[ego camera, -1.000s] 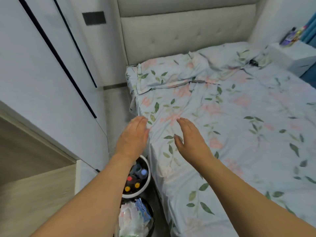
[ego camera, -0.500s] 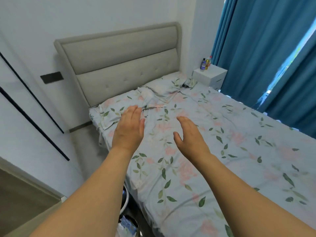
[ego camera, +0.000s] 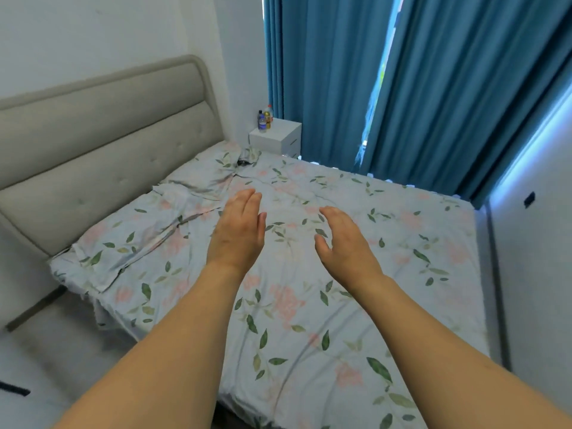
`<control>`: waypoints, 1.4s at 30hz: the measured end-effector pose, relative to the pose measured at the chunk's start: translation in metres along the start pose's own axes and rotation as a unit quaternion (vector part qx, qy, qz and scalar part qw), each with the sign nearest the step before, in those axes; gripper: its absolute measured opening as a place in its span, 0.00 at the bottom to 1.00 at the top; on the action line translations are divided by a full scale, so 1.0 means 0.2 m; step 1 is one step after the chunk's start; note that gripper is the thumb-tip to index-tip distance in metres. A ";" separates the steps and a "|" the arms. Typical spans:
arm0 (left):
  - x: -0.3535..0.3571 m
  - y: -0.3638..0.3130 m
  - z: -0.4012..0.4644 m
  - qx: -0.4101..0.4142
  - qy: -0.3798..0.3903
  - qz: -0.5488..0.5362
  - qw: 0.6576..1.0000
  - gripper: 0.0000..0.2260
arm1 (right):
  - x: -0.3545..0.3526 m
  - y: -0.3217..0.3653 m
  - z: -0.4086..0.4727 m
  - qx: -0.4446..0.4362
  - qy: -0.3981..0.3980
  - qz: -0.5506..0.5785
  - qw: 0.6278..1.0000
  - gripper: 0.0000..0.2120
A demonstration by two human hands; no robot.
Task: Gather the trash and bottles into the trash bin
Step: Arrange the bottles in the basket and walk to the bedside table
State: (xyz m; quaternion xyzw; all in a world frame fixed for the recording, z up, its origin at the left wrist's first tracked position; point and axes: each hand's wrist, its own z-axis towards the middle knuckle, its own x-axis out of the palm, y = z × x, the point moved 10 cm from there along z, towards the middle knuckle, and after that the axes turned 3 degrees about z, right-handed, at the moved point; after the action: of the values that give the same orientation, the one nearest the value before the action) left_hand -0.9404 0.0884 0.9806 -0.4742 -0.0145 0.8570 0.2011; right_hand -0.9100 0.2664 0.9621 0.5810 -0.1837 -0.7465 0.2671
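Above the near half of the bed, both arms reach forward with nothing in either hand. The left hand [ego camera: 236, 232] is released, its fingers straight and close together, palm turned toward the right. The right hand [ego camera: 343, 243] is likewise released, fingers extended and slightly relaxed, thumb spread apart toward the left. Neither hand touches the other. Beneath them lies the floral bedsheet [ego camera: 309, 305], rumpled toward the far left by the grey padded headboard [ego camera: 102, 144]. At the far side, past the bed's corner, stands a white nightstand [ego camera: 278, 136], and on its far left corner the bottles [ego camera: 264, 119] stand upright, close together, well apart from both hands. Blue curtains [ego camera: 433, 88] hang along the far right.
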 end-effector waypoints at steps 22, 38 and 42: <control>0.24 -2.06 -0.26 0.303 0.079 -0.200 0.929 0.18 | -1.35 -0.96 -1.33 0.267 -0.231 -0.086 0.932 0.25; 0.17 -3.26 -0.79 0.427 0.100 -0.251 0.863 0.18 | -1.99 -1.40 -2.29 0.352 -0.317 -0.103 0.875 0.24; 0.19 -3.47 -0.83 0.410 0.107 -0.250 0.870 0.18 | -2.15 -1.56 -2.39 0.347 -0.312 -0.094 0.880 0.24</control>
State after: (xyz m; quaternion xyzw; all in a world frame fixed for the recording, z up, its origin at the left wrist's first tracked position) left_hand -0.5928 0.7120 1.0077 -0.4184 0.2416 0.6508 0.5857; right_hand -0.4276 0.7939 0.9868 0.3885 -0.4491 -0.7990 -0.0943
